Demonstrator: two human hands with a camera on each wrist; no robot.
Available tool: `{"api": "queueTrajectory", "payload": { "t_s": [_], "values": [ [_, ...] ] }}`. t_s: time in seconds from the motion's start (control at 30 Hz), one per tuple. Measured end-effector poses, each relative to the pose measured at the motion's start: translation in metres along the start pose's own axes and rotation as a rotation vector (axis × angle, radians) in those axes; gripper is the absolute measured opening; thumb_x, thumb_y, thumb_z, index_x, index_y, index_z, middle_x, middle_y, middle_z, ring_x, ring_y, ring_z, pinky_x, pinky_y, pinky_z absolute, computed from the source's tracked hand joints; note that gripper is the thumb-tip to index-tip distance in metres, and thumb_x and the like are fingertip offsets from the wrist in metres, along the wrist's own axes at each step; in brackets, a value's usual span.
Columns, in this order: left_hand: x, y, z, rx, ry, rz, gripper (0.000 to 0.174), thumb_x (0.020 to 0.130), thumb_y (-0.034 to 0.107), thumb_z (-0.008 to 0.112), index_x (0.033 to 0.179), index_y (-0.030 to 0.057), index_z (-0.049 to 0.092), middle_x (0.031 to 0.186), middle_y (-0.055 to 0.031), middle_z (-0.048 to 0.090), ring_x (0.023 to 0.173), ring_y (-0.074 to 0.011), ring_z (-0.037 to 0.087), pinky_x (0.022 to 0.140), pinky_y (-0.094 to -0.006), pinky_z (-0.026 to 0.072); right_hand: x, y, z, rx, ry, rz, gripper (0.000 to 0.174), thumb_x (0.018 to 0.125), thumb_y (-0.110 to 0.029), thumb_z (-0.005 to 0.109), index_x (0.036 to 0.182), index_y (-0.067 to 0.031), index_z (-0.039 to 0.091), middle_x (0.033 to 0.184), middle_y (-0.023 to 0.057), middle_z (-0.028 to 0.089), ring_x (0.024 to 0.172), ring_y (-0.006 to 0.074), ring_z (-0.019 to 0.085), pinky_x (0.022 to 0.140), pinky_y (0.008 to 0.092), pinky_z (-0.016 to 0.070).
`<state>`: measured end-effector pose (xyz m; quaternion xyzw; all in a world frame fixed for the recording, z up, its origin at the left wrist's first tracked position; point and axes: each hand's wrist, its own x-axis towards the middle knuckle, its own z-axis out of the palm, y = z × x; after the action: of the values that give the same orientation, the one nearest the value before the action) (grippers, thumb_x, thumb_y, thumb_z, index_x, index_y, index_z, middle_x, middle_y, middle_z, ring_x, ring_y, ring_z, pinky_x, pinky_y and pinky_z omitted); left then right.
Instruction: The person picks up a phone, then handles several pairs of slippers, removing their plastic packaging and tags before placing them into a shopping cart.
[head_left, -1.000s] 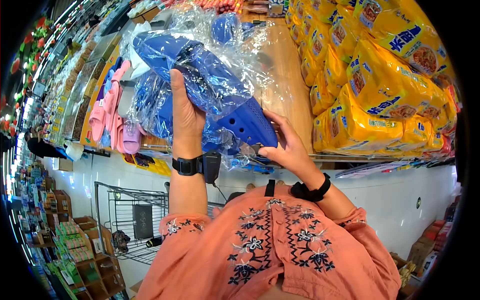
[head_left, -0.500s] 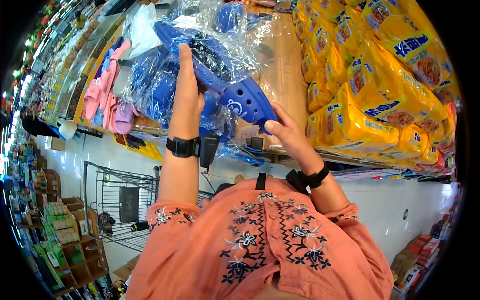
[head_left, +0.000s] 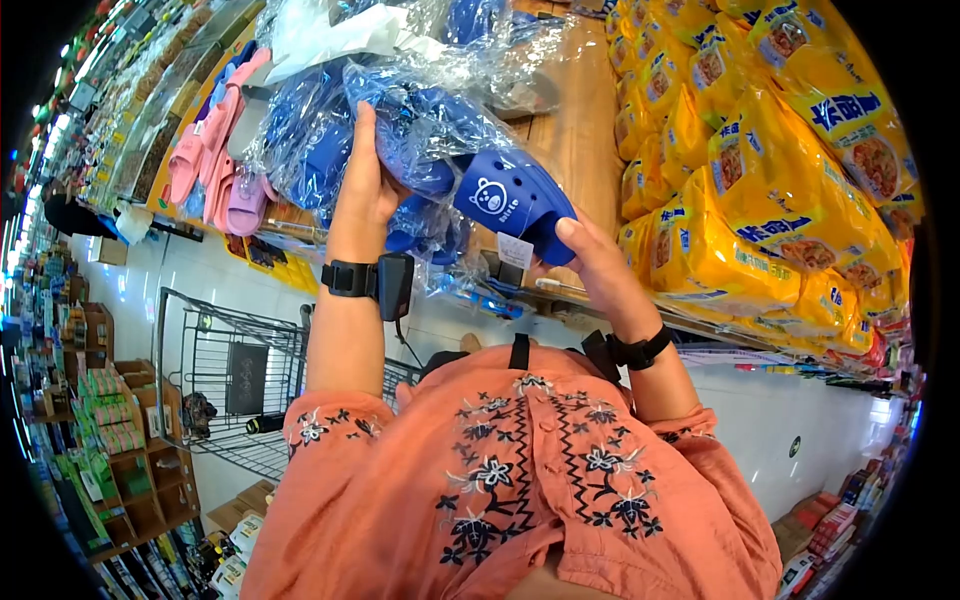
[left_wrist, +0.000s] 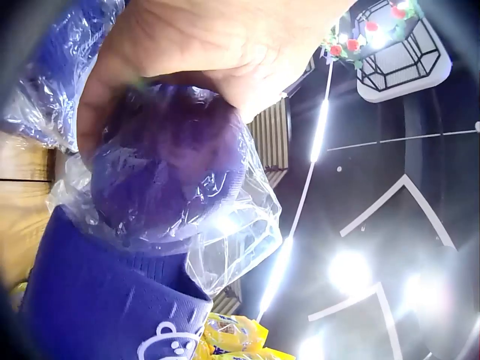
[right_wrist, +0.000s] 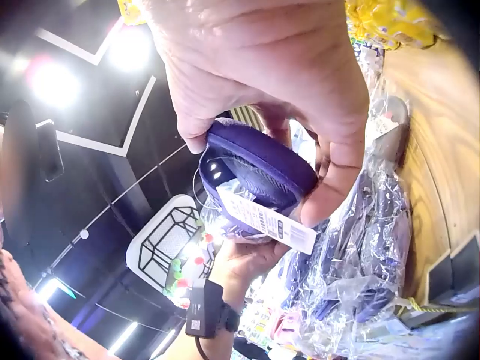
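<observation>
A blue slipper (head_left: 515, 185) with round holes and a white bear print pokes out of a clear plastic bag (head_left: 435, 110). My left hand (head_left: 370, 190) grips the bagged part, thumb upright along its side. In the left wrist view, the fingers of that hand (left_wrist: 202, 45) curl over a rounded blue end (left_wrist: 165, 172) under plastic. At the bare end, my right hand (head_left: 605, 260) pinches the slipper's rim, thumb on top. A white tag (head_left: 514, 250) hangs there; the right wrist view shows its barcode beside the slipper's opening (right_wrist: 259, 165).
More bagged blue slippers (head_left: 320, 150) lie behind on the wooden table (head_left: 575, 90). Pink slippers (head_left: 215, 165) hang at the left, and yellow noodle packs (head_left: 740, 200) are piled at the right. A shopping cart (head_left: 240, 375) stands below on the left.
The slipper has turned in my hands, bringing the bear print and the white tag into view. Both hands keep their hold, and the right thumb now lies over the top of the rim.
</observation>
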<state>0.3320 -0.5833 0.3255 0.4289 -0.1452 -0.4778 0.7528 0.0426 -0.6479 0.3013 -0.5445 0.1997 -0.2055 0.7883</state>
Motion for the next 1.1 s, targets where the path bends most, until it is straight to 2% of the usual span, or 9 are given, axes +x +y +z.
{"api": "queueTrajectory", "payload": {
  "t_s": [0.2,0.33,0.5,0.6,0.7,0.77,0.87,1.0,1.1],
  "values": [
    [0.004,-0.006,-0.024,-0.011,-0.053,-0.039,0.062,0.101,0.057,0.048,0.135,0.0050,0.054,0.127,-0.0121,0.065,0.113,-0.0267,0.065,0.097,-0.0418,0.0539,0.003,-0.001,-0.008,0.003,-0.061,0.105,0.069,0.097,-0.054,0.056,0.141,-0.0010,0.047,0.103,0.0074,0.061,0.083,0.0145,0.064,0.069,0.0280,0.0549],
    [-0.003,-0.008,-0.033,0.055,0.036,-0.032,0.060,0.102,0.053,0.048,0.137,0.0034,0.053,0.131,-0.0118,0.063,0.117,-0.0257,0.063,0.099,-0.0424,0.0529,0.006,-0.001,-0.006,0.019,-0.087,0.157,0.068,0.097,-0.054,0.054,0.140,-0.0011,0.046,0.100,0.0072,0.062,0.080,0.0140,0.064,0.066,0.0269,0.0552],
    [-0.013,-0.012,-0.046,0.030,0.039,-0.024,0.060,0.102,0.052,0.050,0.138,0.0041,0.052,0.133,-0.0115,0.062,0.117,-0.0248,0.063,0.098,-0.0407,0.0531,0.014,0.002,-0.006,0.041,-0.097,0.200,0.067,0.098,-0.054,0.054,0.138,-0.0016,0.046,0.094,0.0066,0.064,0.074,0.0130,0.065,0.062,0.0251,0.0544],
    [-0.016,-0.013,-0.045,0.011,0.002,-0.012,0.060,0.101,0.052,0.052,0.138,0.0043,0.052,0.132,-0.0110,0.062,0.117,-0.0236,0.063,0.097,-0.0387,0.0535,0.016,0.002,-0.004,0.023,-0.146,0.185,0.068,0.097,-0.056,0.054,0.138,-0.0017,0.046,0.093,0.0062,0.064,0.075,0.0123,0.065,0.062,0.0239,0.0538],
    [-0.013,-0.012,-0.043,0.030,0.007,-0.020,0.058,0.100,0.050,0.055,0.137,0.0051,0.054,0.130,-0.0108,0.063,0.115,-0.0225,0.064,0.095,-0.0375,0.0546,0.013,-0.003,0.005,-0.008,-0.113,0.179,0.067,0.096,-0.055,0.056,0.137,-0.0025,0.047,0.093,0.0061,0.063,0.074,0.0127,0.065,0.062,0.0240,0.0533],
    [-0.012,-0.011,-0.037,0.047,0.028,-0.028,0.055,0.099,0.047,0.058,0.135,0.0057,0.055,0.127,-0.0105,0.065,0.112,-0.0215,0.065,0.093,-0.0368,0.0553,0.011,-0.002,0.009,-0.061,-0.083,0.176,0.067,0.096,-0.053,0.057,0.139,-0.0035,0.046,0.093,0.0050,0.062,0.074,0.0118,0.063,0.063,0.0238,0.0525],
    [0.006,-0.029,-0.044,-0.020,-0.039,-0.028,0.052,0.100,0.046,0.057,0.131,0.0052,0.057,0.123,-0.0101,0.066,0.109,-0.0208,0.066,0.092,-0.0369,0.0555,0.007,0.002,0.020,-0.141,-0.040,0.147,0.068,0.096,-0.049,0.059,0.146,-0.0054,0.043,0.094,0.0033,0.060,0.075,0.0102,0.059,0.065,0.0234,0.0503],
    [0.003,-0.043,-0.018,-0.019,-0.005,0.020,0.054,0.101,0.047,0.054,0.131,0.0021,0.055,0.124,-0.0111,0.064,0.110,-0.0221,0.064,0.098,-0.0365,0.0512,0.004,0.008,0.029,-0.190,-0.065,0.125,0.074,0.096,-0.042,0.063,0.155,-0.0078,0.034,0.097,0.0016,0.057,0.077,0.0081,0.052,0.065,0.0221,0.0458],
    [0.000,-0.047,-0.009,-0.033,0.020,0.033,0.056,0.101,0.047,0.053,0.133,0.0009,0.053,0.127,-0.0124,0.063,0.113,-0.0230,0.063,0.100,-0.0370,0.0497,0.004,0.009,0.024,-0.232,-0.038,0.051,0.073,0.095,-0.038,0.065,0.155,-0.0072,0.036,0.100,0.0023,0.057,0.079,0.0075,0.051,0.066,0.0215,0.0443]
  ]
}}
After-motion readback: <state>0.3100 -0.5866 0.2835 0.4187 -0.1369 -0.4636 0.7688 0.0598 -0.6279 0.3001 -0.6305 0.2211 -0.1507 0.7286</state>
